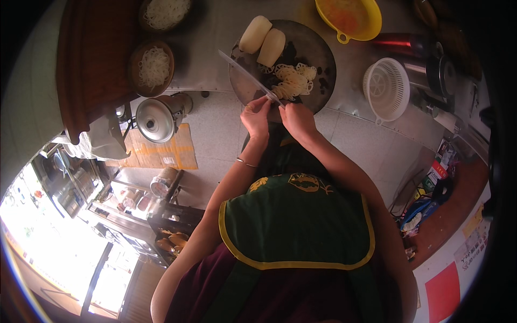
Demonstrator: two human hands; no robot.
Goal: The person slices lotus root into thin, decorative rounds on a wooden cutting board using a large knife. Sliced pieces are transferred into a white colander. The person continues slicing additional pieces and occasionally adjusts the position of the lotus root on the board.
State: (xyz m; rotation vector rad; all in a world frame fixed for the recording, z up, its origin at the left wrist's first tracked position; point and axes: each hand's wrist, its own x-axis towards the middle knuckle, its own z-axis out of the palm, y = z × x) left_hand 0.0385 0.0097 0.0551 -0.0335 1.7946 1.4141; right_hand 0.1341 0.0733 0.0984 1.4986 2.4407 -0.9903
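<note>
A round dark chopping board [323, 80] lies on the metal worktop before me. My right hand [298, 120] is closed on the handle end of a kitchen knife [246, 76], whose long blade points to the upper left over the board. At the board's near edge, the fingertips of my left hand [257, 117] pinch a small pale piece beside the blade; what it is cannot be told. Pale, lacy slices of lotus root [294, 82] lie heaped beyond the knife. Two peeled, whole pale root sections [255, 34] rest side by side at the board's far left.
Two bowls of white shreds [154, 68] stand at the left. A yellow plastic basin [373, 18] is at the back right, near a white colander [388, 89] and a metal flask [420, 66]. A lidded metal pot [154, 120] stands lower left, by flattened cardboard [161, 151].
</note>
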